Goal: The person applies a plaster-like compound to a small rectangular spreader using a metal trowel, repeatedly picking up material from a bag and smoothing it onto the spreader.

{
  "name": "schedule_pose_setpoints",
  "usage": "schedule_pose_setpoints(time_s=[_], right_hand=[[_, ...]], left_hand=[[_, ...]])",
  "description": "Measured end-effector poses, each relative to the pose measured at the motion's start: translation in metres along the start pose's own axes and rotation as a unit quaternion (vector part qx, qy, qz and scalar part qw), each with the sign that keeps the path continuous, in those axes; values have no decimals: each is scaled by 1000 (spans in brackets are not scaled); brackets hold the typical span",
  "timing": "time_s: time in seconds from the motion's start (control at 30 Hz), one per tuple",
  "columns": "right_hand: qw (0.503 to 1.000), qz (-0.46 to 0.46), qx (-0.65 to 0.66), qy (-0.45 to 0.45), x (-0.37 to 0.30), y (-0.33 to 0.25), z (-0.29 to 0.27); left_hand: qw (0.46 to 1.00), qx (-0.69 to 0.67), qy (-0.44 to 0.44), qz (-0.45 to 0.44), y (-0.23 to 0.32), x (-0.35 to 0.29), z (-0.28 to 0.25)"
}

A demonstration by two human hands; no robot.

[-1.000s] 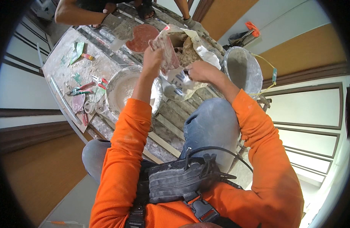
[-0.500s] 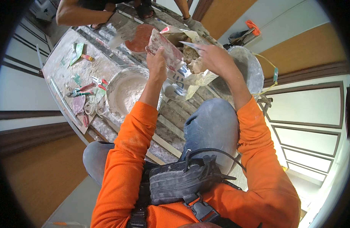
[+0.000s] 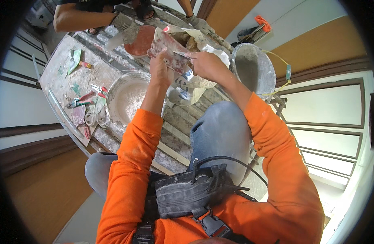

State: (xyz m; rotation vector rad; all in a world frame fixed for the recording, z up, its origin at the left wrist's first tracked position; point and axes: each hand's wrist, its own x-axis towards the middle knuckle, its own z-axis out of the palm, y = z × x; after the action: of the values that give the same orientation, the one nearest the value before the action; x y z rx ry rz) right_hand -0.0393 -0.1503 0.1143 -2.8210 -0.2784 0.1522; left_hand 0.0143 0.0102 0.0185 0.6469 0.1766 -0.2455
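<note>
My left hand [image 3: 160, 68] grips a reddish flat board [image 3: 167, 45] smeared with white plaster, held tilted over an open bag. Closed round a flat-bladed scraper, my right hand [image 3: 209, 66] holds its thin metal blade [image 3: 179, 53] against the board's face; the handle is hidden in my fist. Below the board sits the torn white sack [image 3: 200, 82] with lumpy brown-grey material [image 3: 191, 44] inside. Left of it stands a bucket [image 3: 128, 97] with pale powder or paste in it. To the right is a tall grey-coated bucket [image 3: 254, 67] with a yellow cord handle.
Across from me, a co-worker's gloved hand [image 3: 126, 28] is at a red tub [image 3: 141, 42]; the other glove [image 3: 199, 24] rests near the platform edge. A dusty sheet [image 3: 59, 61] at left bears pliers [image 3: 79, 101] and scraps. Slatted planks [image 3: 177, 138] lie beneath.
My right hand has moved left, bringing the scraper blade from above the sack onto the board. The co-worker's glove has come into fuller view beside the red tub.
</note>
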Motion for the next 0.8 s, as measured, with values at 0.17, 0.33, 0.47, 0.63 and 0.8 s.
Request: schedule_pose_setpoints(time_s=[0.17,0.33,0.47,0.63,0.8], right_hand=[[999,-33,-14,-10,8,7,17],[996,68,33,44,30,41,22],[996,48,73,33,8,-6,9],[997,-25,70,32,11,-16,2],[996,-83,22,36,16,-10,-2]], left_hand=[[1000,5,-2,5,-5,-1,-5],[999,26,4,-38,-28,-15,16],[995,97,11,27,-1,-14,2],[988,148,-12,40,-11,-16,11],[979,200,-20,18,-11,-20,9]])
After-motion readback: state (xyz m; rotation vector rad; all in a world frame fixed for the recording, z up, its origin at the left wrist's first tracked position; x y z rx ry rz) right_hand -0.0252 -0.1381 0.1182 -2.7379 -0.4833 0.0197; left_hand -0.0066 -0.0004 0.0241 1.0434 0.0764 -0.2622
